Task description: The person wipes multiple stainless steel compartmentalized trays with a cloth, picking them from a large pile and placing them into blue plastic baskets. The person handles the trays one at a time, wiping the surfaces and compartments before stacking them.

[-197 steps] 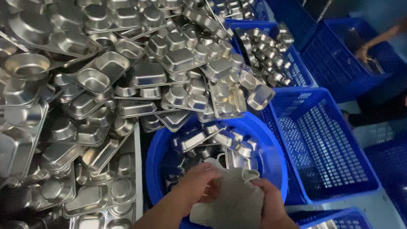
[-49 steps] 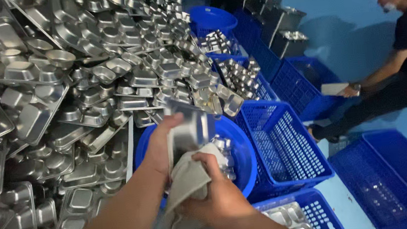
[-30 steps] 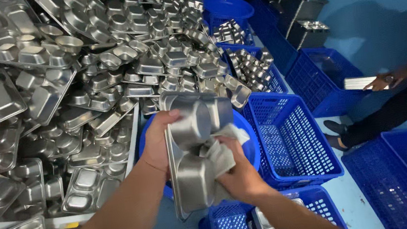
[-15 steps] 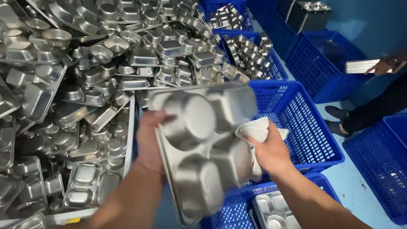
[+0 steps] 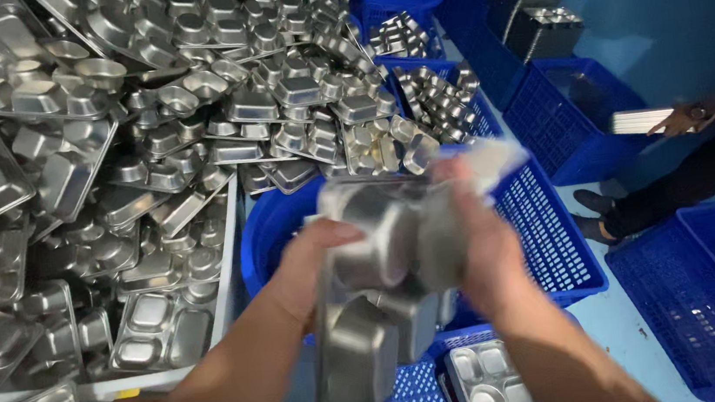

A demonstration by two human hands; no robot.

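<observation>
Steel compartment tray (image 5: pixel 377 313) (underside up) clamped in left hand (image 5: pixel 311 262); right hand (image 5: pixel 480 250) grips cloth (image 5: pixel 485 162) against it.

Bright overhead light glints off the heaped steel trays (image 5: pixel 193 129). Both hands, the left hand (image 5: pixel 315 262) and the right hand (image 5: pixel 480 250), are motion-blurred; the blue floor (image 5: pixel 673 31) lies shadowed.

There is a single view, from a camera worn on the person's head. It looks steeply down and forward over the person's forearms, close enough that the left hand (image 5: pixel 311 262) and right hand (image 5: pixel 481 259) fill the lower middle, blurred. The heap of steel trays (image 5: pixel 150 133) spreads across the left and top; blue plastic crates (image 5: pixel 553 235) and the blue floor (image 5: pixel 634 349) take the right side.
</observation>
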